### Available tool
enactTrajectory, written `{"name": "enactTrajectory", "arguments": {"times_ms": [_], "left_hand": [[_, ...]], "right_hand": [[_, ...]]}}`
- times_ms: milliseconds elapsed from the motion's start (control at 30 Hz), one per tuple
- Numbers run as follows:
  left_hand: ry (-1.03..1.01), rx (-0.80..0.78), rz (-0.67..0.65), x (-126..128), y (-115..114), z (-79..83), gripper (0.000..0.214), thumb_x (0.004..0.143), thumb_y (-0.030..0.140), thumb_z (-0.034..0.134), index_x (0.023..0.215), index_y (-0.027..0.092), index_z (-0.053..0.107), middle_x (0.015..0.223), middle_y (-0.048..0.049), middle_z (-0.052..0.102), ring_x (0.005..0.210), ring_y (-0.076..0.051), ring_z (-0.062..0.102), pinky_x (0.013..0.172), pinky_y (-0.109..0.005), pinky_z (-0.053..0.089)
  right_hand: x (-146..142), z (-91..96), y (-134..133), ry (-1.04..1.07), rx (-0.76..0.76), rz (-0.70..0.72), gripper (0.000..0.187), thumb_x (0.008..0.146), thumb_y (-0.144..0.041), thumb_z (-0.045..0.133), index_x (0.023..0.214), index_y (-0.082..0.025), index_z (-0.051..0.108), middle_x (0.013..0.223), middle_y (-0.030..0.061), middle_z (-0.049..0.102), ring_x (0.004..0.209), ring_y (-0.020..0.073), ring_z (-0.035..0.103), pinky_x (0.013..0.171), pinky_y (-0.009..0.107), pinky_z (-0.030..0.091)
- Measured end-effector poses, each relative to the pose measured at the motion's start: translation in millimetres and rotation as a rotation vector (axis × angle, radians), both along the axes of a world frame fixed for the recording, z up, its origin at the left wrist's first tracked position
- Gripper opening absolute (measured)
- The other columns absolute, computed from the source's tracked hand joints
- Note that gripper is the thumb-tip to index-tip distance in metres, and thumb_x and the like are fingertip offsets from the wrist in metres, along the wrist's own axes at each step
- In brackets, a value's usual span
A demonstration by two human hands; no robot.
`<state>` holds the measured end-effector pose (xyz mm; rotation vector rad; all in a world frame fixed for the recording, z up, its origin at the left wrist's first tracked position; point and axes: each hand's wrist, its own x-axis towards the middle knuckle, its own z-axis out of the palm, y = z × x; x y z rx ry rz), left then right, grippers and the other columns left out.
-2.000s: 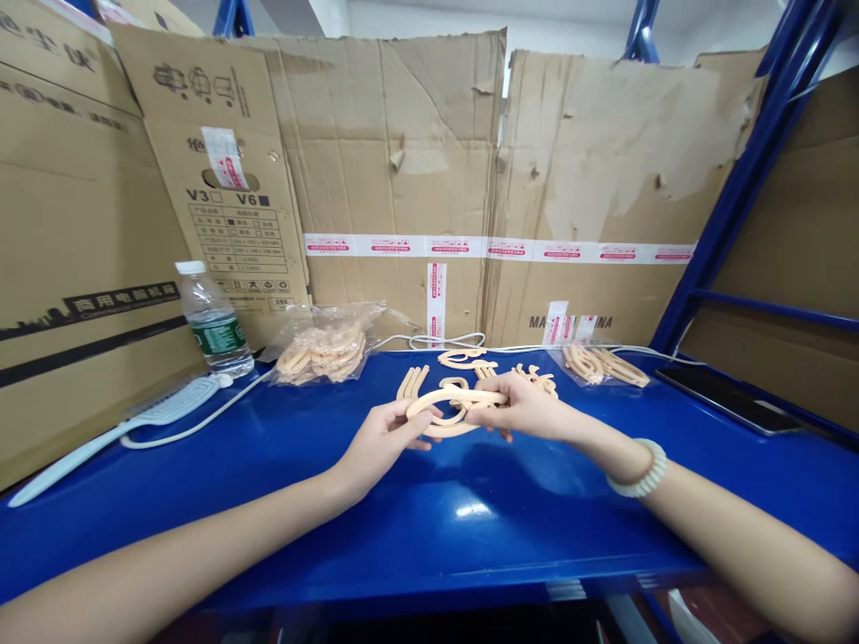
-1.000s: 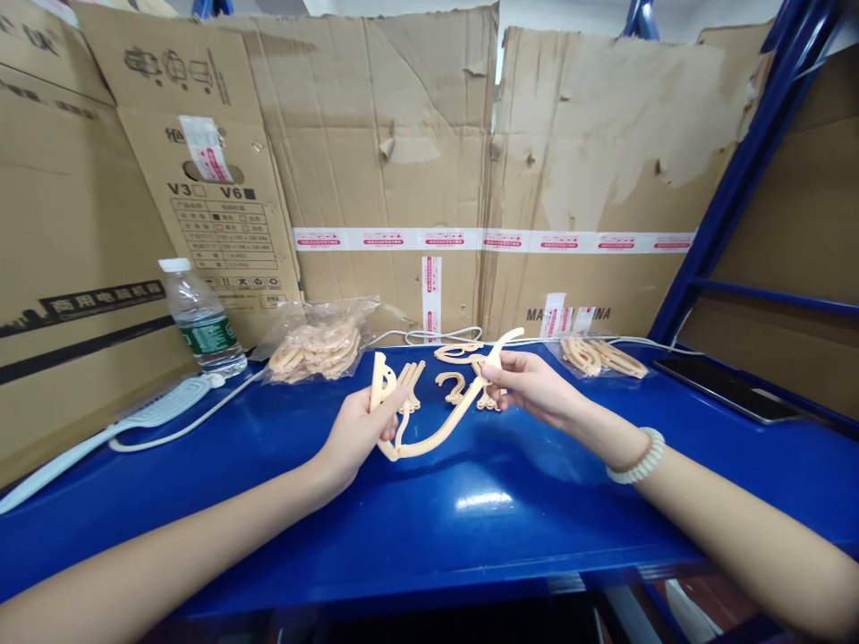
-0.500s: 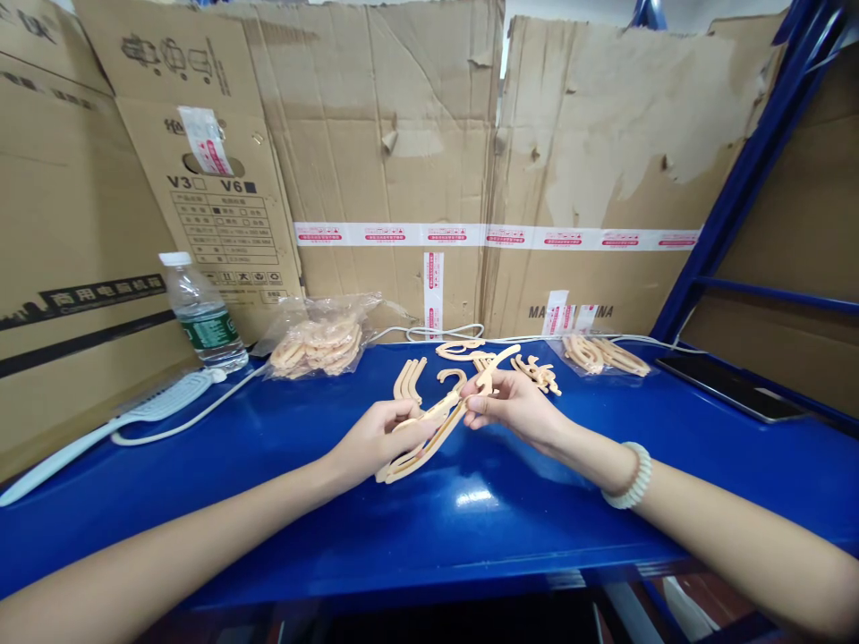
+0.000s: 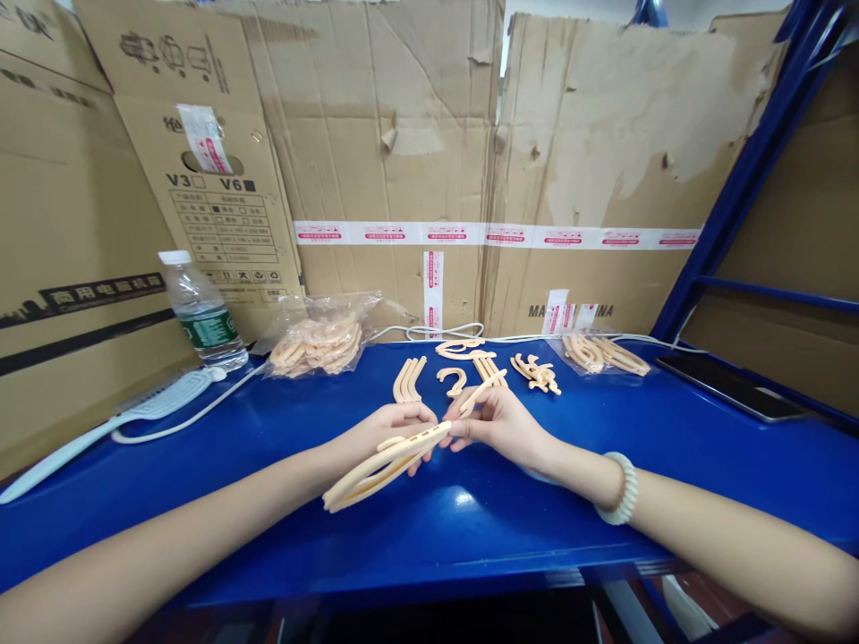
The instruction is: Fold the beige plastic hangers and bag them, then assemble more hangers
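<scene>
My left hand is closed on a long curved peach plastic piece that points down to the left, just above the blue shelf top. My right hand pinches the right end of that piece and also holds a short peach strip that sticks up from its fingers. The two hands meet at the middle of the shelf. Just behind them lie loose peach parts: curved strips, a hook-shaped part and a small cluster.
A clear bag of peach parts and a water bottle stand back left, with a white comb-like tool and its cable. Another bag of parts and a dark phone lie back right. Cardboard sheets wall the back.
Both hands came nearer with the long piece, which swung from a raised U shape down to point low left. The hook part now lies on the shelf behind the hands.
</scene>
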<state>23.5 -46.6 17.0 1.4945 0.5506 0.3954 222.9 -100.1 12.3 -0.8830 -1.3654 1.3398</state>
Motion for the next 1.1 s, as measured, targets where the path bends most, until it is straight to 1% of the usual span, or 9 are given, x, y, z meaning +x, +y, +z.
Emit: {"name": "enactTrajectory", "arguments": {"times_ms": [167,300,400,567,733,867,967,1033,1100], "left_hand": [[0.111,0.176,-0.121,-1.4,-7.9,4.6,0.036,0.086,0.053,0.059,0.088,0.017,0.060,0.066,0.0018,0.056,0.054,-0.011,0.052,0.054,-0.023,0.044],[0.165,0.251,-0.158,-2.1,-12.7,5.8,0.044,0.092,0.058,0.044,0.084,0.017,0.055,0.061,0.0036,0.051,0.046,-0.009,0.046,0.048,-0.021,0.038],[0.202,0.383,-0.167,-2.3,-12.9,7.8,0.045,0.094,0.057,0.039,0.078,0.018,0.051,0.062,0.0028,0.051,0.047,-0.010,0.044,0.047,-0.021,0.036],[0.227,0.791,-0.179,-2.8,-15.0,16.0,0.040,0.098,0.043,0.034,0.074,0.018,0.054,0.065,0.0023,0.051,0.059,-0.012,0.044,0.056,-0.021,0.035],[0.276,0.881,-0.210,-4.4,-16.9,18.3,0.037,0.100,0.037,0.031,0.079,0.018,0.056,0.066,0.0025,0.051,0.060,-0.012,0.046,0.060,-0.022,0.035],[0.247,0.776,-0.241,-4.1,-15.4,14.1,0.042,0.100,0.043,0.032,0.077,0.017,0.054,0.064,0.0017,0.053,0.057,-0.012,0.048,0.057,-0.021,0.037],[0.211,0.470,-0.233,-2.1,-11.0,7.6,0.044,0.097,0.053,0.035,0.076,0.017,0.051,0.053,0.0034,0.051,0.045,-0.010,0.047,0.048,-0.020,0.037],[0.137,0.215,-0.200,0.2,-5.9,2.9,0.044,0.091,0.058,0.046,0.080,0.016,0.053,0.054,0.0017,0.055,0.042,-0.011,0.050,0.044,-0.020,0.039],[0.045,-0.015,-0.154,2.5,0.2,-0.5,0.043,0.084,0.055,0.058,0.082,0.013,0.058,0.058,-0.0042,0.063,0.042,-0.014,0.056,0.043,-0.021,0.042]], "right_hand": [[-0.5,-0.8,-0.3,-0.101,0.107,0.013,0.032,0.060,-0.039,0.086,0.070,-0.012,0.071,0.070,0.0031,0.067,0.063,0.0145,0.067,0.055,0.023,0.058],[0.7,0.9,-2.1,-0.219,0.256,-0.014,0.031,0.068,-0.044,0.080,0.070,-0.014,0.072,0.074,0.0043,0.068,0.059,0.0123,0.062,0.052,0.024,0.055],[2.3,4.6,-5.3,-0.355,0.460,-0.058,0.029,0.078,-0.043,0.073,0.071,-0.015,0.071,0.076,0.0065,0.070,0.065,0.0152,0.064,0.056,0.026,0.053],[6.4,13.4,-11.6,-0.606,0.866,0.000,0.024,0.095,-0.029,0.054,0.080,-0.017,0.068,0.077,0.0066,0.070,0.074,0.0160,0.064,0.068,0.029,0.051],[11.5,15.4,-11.4,-0.713,1.023,0.055,0.027,0.098,-0.019,0.042,0.086,-0.016,0.066,0.083,0.0090,0.068,0.077,0.0159,0.062,0.069,0.029,0.051],[12.7,19.2,-11.7,-0.724,1.054,0.113,0.032,0.099,-0.018,0.036,0.088,-0.016,0.066,0.086,0.0095,0.067,0.080,0.0157,0.062,0.073,0.030,0.051],[16.0,26.5,-8.1,-0.681,1.057,0.099,0.028,0.098,-0.016,0.040,0.087,-0.016,0.067,0.085,0.0089,0.068,0.082,0.0163,0.063,0.076,0.032,0.051],[23.8,33.0,-0.5,-0.676,0.936,0.003,0.018,0.094,-0.017,0.051,0.085,-0.015,0.066,0.085,0.0077,0.068,0.083,0.0166,0.063,0.076,0.032,0.052],[38.1,39.8,10.4,-0.732,0.696,-0.153,0.011,0.090,-0.018,0.057,0.081,-0.015,0.064,0.087,0.0069,0.068,0.080,0.0159,0.064,0.073,0.030,0.053]]}}
